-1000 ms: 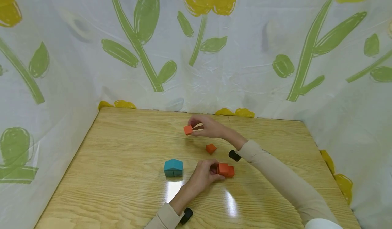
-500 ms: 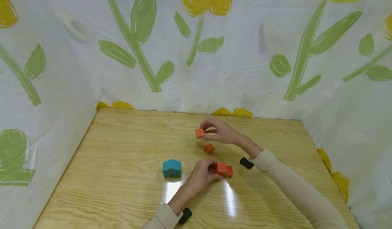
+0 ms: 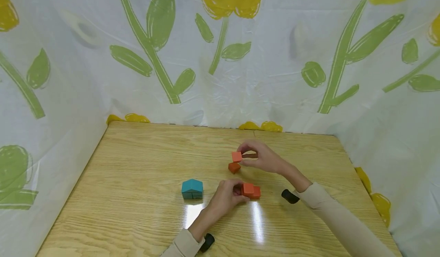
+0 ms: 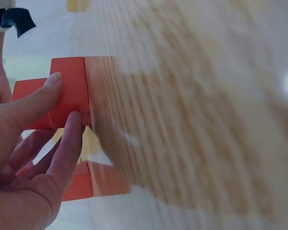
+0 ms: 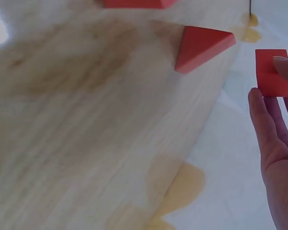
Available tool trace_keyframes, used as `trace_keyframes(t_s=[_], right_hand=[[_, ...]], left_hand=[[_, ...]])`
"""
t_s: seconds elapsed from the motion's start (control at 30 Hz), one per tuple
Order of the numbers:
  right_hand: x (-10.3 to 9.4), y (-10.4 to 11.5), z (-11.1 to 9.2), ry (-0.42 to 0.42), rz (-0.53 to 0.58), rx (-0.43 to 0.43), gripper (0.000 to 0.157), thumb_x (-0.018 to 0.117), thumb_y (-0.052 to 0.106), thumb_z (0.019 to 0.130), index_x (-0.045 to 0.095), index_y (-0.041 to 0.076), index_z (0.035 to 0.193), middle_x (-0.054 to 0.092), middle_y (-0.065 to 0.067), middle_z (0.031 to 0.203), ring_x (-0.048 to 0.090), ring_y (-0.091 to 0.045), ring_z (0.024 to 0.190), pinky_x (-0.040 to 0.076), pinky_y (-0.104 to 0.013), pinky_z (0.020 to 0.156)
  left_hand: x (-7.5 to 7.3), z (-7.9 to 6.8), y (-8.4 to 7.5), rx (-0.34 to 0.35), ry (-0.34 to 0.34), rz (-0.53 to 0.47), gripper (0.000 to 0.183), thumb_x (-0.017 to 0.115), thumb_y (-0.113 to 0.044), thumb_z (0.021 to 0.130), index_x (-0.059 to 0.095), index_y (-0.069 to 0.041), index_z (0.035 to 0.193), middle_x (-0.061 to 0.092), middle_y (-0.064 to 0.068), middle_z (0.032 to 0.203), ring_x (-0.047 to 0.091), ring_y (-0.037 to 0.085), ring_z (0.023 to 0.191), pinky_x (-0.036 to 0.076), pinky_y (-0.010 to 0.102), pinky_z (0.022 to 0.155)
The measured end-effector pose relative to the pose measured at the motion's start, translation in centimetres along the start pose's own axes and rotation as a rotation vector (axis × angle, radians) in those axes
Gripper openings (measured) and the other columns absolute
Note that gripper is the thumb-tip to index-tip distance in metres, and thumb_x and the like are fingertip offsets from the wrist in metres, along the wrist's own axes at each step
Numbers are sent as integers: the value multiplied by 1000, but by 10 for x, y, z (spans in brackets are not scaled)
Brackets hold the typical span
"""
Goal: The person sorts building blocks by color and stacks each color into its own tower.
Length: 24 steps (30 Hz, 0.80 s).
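Note:
My right hand (image 3: 256, 157) pinches a small orange cube (image 3: 236, 156) in the air, just above an orange wedge block (image 3: 235, 167) lying on the wooden table (image 3: 137, 165). The right wrist view shows that cube (image 5: 271, 73) at my fingertips, with the wedge (image 5: 201, 46) beside it. Nearer to me, my left hand (image 3: 228, 195) grips a pair of orange blocks (image 3: 251, 191) that sit on the table. The left wrist view shows my fingers (image 4: 62, 143) curled against those blocks (image 4: 70, 91).
A teal house-shaped block (image 3: 192, 189) stands left of my left hand. A flowered plastic sheet (image 3: 220, 50) walls the table at the back and both sides. Black wrist mounts (image 3: 290, 196) show on both sleeves.
My right hand has carried the orange cube rightward and toward me, lowering it from above the table's far middle to just above the wedge. The left hand stayed on its blocks.

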State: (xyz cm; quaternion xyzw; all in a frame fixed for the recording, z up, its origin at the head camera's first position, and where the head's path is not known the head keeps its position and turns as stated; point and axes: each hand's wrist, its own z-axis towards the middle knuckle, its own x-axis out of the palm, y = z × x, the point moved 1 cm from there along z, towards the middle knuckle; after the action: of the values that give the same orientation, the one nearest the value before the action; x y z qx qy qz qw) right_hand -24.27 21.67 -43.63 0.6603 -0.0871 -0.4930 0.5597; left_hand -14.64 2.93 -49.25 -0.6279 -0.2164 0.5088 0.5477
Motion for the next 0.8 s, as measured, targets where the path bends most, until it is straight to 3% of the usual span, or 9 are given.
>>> trace_keyframes(t_s=[0.37, 0.8], right_hand=[[1, -4, -35, -35, 18, 19, 32, 78, 5, 92, 65, 9, 121, 66, -5, 118, 64, -25, 117, 56, -41, 97], [4, -8, -77, -57, 74, 59, 31, 78, 8, 93, 65, 12, 120, 66, -5, 117, 65, -23, 116, 56, -43, 97]], left_hand=[[0, 0, -2, 25, -11, 35, 24, 86, 0, 81, 74, 1, 102, 76, 11, 93, 69, 9, 75, 55, 16, 66], [0, 0, -3, -13, 1, -23, 25, 85, 1, 82, 74, 3, 105, 76, 15, 99, 74, 17, 83, 56, 16, 71]])
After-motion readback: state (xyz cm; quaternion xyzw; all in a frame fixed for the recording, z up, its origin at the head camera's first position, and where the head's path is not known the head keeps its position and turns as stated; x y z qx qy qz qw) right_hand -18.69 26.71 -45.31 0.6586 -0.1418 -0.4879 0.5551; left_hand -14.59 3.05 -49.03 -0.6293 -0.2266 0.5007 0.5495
